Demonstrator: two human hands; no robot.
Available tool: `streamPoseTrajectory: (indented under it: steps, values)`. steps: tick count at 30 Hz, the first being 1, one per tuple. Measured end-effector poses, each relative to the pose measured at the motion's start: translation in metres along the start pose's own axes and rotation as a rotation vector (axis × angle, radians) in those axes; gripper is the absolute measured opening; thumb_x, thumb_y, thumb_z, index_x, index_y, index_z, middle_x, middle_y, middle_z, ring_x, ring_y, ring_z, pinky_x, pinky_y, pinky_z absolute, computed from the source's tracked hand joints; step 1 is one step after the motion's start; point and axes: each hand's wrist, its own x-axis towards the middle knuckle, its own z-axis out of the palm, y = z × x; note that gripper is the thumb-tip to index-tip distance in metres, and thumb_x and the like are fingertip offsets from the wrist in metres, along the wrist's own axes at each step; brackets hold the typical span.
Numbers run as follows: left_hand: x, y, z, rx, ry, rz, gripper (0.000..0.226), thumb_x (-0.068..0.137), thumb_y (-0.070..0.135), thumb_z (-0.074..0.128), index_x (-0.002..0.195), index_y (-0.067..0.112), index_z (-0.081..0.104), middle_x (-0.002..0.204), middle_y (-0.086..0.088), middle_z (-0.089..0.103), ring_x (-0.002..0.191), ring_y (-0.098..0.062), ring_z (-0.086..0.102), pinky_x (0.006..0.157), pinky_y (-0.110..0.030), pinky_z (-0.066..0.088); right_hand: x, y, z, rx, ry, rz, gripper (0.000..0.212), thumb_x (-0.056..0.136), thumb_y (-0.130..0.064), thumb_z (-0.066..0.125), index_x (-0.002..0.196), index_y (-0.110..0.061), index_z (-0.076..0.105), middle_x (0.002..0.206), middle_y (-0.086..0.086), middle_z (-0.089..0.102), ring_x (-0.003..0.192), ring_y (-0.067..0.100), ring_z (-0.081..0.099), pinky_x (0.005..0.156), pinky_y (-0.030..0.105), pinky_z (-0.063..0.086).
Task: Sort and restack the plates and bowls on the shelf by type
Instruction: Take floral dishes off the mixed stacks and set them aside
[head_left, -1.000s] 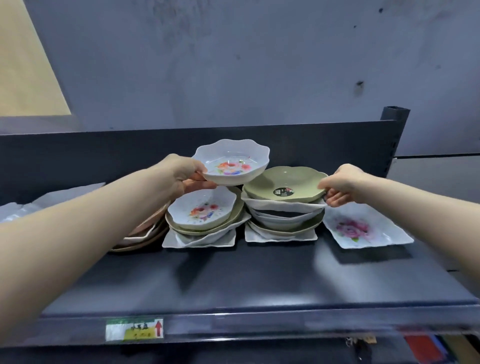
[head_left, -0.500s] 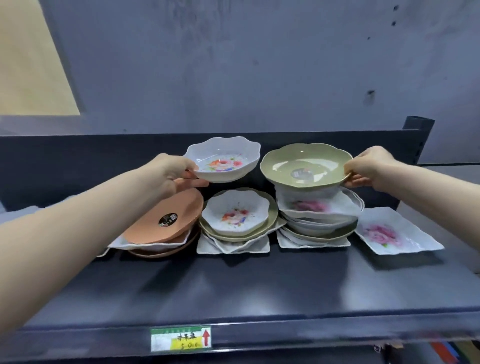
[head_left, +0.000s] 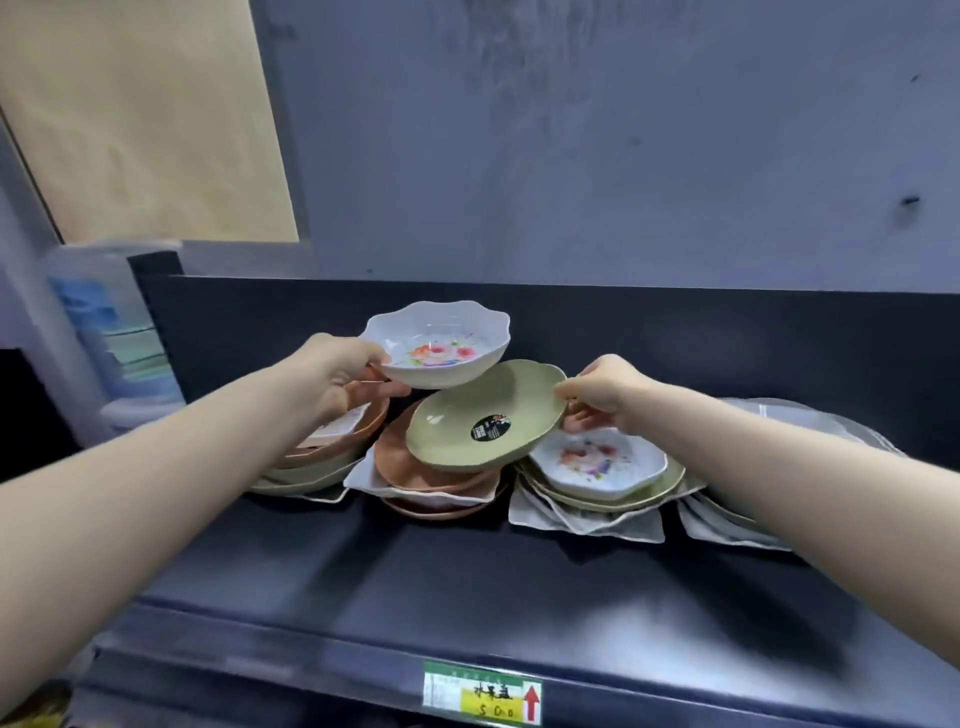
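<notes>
Forearms (head_left: 156, 493) stretch nearly straight over the dark shelf (head_left: 467, 582) toward the crockery at its back. My left hand (head_left: 337, 376) is raised above the leftmost stack (head_left: 317, 460) of brown and green plates. Its thumb is on the rim and its fingers curl beneath a white scalloped bowl (head_left: 436, 345) with red flowers printed inside, held level in the air. Just right of it, the olive-green plate (head_left: 488, 410) with a black sticker (head_left: 491, 428) tilts toward me over the terracotta plates (head_left: 397, 460), its lower edge seemingly resting on them. My right hand (head_left: 605, 392) pinches its right rim, fingers curled. Below that hand another floral bowl (head_left: 597, 462) sits on a second green plate (head_left: 670, 480) and white square plates (head_left: 613, 527).
</notes>
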Motion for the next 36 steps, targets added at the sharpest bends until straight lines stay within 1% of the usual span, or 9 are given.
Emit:
streamPoseTrajectory:
  steps: [2,7,11,15,21,26,30,33,36]
  values:
    - [0.003,-0.002,-0.001,0.008,0.001,-0.008,0.029,0.088,-0.010,0.050,0.117,-0.013,0.050,0.080,-0.024,0.059,0.035,-0.024,0.063,0.040,-0.028,0.055,-0.001,-0.002,0.001,-0.012,-0.027,-0.003,0.014,0.084,-0.004,0.060,0.095,0.004,0.060,0.070,0.020,0.066,0.054,0.028,0.063,0.076,0.040,0.057]
    - [0.005,-0.006,0.031,-0.014,-0.075,-0.038,0.021,0.090,-0.009,0.048,0.111,-0.010,0.049,0.078,-0.024,0.057,0.056,-0.032,0.064,0.036,-0.025,0.053,-0.010,0.015,-0.066,-0.062,0.136,-0.028,0.009,0.087,0.003,0.057,0.094,0.004,0.062,0.074,0.022,0.068,0.055,0.028,0.065,0.059,0.034,0.060]
    - [0.009,-0.013,0.074,-0.008,-0.167,-0.062,0.021,0.088,-0.009,0.049,0.109,-0.012,0.051,0.079,-0.025,0.060,0.038,-0.027,0.064,0.037,-0.027,0.054,-0.029,0.048,-0.140,-0.198,0.329,0.003,0.017,0.083,0.010,0.056,0.075,-0.001,0.066,0.070,0.018,0.067,0.058,0.026,0.066,0.055,0.029,0.060]
    - [0.002,-0.017,0.117,0.027,-0.259,-0.067,0.023,0.087,-0.008,0.051,0.110,-0.012,0.052,0.084,-0.026,0.063,0.040,-0.025,0.066,0.040,-0.029,0.056,-0.052,0.082,-0.196,-0.397,0.459,0.033,0.017,0.078,0.004,0.056,0.074,-0.002,0.071,0.066,0.014,0.071,0.062,0.028,0.072,0.061,0.032,0.061]
    - [-0.018,-0.017,0.169,0.044,-0.354,-0.078,0.022,0.087,-0.009,0.050,0.109,-0.014,0.052,0.085,-0.029,0.064,0.047,-0.030,0.068,0.040,-0.028,0.055,-0.059,0.111,-0.222,-0.670,0.381,0.122,0.013,0.066,-0.005,0.057,0.058,-0.002,0.067,0.052,0.006,0.070,0.049,0.019,0.070,0.063,0.031,0.062]
    - [-0.031,-0.020,0.193,0.067,-0.363,-0.082,0.019,0.086,-0.008,0.053,0.105,-0.013,0.054,0.085,-0.027,0.066,0.063,-0.033,0.069,0.056,-0.036,0.059,-0.048,0.113,-0.216,-0.668,0.313,0.203,0.027,0.061,-0.002,0.060,0.044,-0.013,0.043,0.043,0.002,0.055,0.038,0.017,0.059,0.044,0.016,0.041]
    - [-0.039,-0.022,0.206,0.062,-0.335,-0.090,0.015,0.086,-0.008,0.054,0.100,-0.011,0.054,0.084,-0.026,0.066,0.049,-0.029,0.069,0.057,-0.037,0.060,-0.037,0.114,-0.227,-0.420,0.323,0.246,0.031,0.064,0.006,0.051,0.056,-0.017,0.031,0.052,0.005,0.031,0.047,0.016,0.035,0.047,0.019,0.025]
    - [-0.047,-0.020,0.218,0.067,-0.318,-0.087,0.019,0.086,-0.007,0.054,0.104,-0.012,0.054,0.089,-0.027,0.066,0.049,-0.029,0.069,0.053,-0.035,0.060,-0.043,0.110,-0.249,-0.166,0.366,0.260,0.013,0.072,0.010,0.065,0.078,0.002,0.057,0.070,0.015,0.056,0.050,0.020,0.053,0.039,0.020,0.046]
    - [-0.056,-0.015,0.232,0.067,-0.317,-0.077,0.022,0.086,-0.007,0.053,0.108,-0.013,0.054,0.089,-0.027,0.066,0.049,-0.030,0.069,0.050,-0.033,0.060,-0.051,0.115,-0.287,-0.148,0.438,0.168,0.026,0.070,0.008,0.071,0.096,0.009,0.066,0.091,0.020,0.065,0.059,0.024,0.061,0.038,0.022,0.049]
